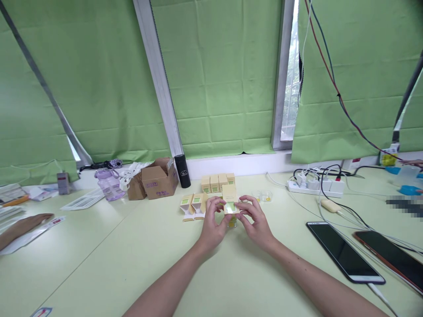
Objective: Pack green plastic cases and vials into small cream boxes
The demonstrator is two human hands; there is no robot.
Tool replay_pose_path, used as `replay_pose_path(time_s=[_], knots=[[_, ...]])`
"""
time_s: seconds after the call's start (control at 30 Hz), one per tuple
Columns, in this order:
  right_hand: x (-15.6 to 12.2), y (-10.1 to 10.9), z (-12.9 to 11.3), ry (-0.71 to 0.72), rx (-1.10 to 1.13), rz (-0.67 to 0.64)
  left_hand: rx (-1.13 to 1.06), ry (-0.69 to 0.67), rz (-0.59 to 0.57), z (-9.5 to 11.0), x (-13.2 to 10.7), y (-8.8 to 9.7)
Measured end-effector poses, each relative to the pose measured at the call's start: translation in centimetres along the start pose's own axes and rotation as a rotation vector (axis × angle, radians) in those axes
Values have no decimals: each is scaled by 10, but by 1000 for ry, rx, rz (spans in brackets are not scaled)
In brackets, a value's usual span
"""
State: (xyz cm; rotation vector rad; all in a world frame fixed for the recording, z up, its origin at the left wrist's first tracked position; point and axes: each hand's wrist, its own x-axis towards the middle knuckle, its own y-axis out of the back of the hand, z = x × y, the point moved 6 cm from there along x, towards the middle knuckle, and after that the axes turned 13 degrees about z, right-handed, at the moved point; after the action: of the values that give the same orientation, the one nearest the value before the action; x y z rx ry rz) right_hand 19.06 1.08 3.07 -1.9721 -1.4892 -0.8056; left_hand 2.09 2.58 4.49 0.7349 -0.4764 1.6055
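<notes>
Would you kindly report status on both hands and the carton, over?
Left hand, right hand both shut on small carton, upright. Open cartons beside left hand, apart. Nothing blocking.

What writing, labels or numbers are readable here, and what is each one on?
Nothing here can be read well enough to quote.
On the cardboard box: purple print, too blurred.
On the black flask: a white mark, too small.
On the small carton held by the left hand and right hand: a green panel, no legible words.
On the printed sheet: lines too small.

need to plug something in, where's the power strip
In the head view, the white power strip lies at the far right of the table, just beyond the black phone.
</notes>
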Motion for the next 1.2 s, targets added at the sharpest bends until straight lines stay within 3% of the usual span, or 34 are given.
replay_pose_path(time_s=[0.3,0.63,0.9,1.2], knots=[[0,-2,3,-39,-73,-79,150,-103,21,7,-2,5],[-6,-4,-9,92,-171,-146,231,-164,32,11,-3,4],[-8,-8,-27,252,-210,-218,204,-74,132,-4,4,12],[-14,-12,-29,351,-269,-316,177,26,200,-16,9,15]])
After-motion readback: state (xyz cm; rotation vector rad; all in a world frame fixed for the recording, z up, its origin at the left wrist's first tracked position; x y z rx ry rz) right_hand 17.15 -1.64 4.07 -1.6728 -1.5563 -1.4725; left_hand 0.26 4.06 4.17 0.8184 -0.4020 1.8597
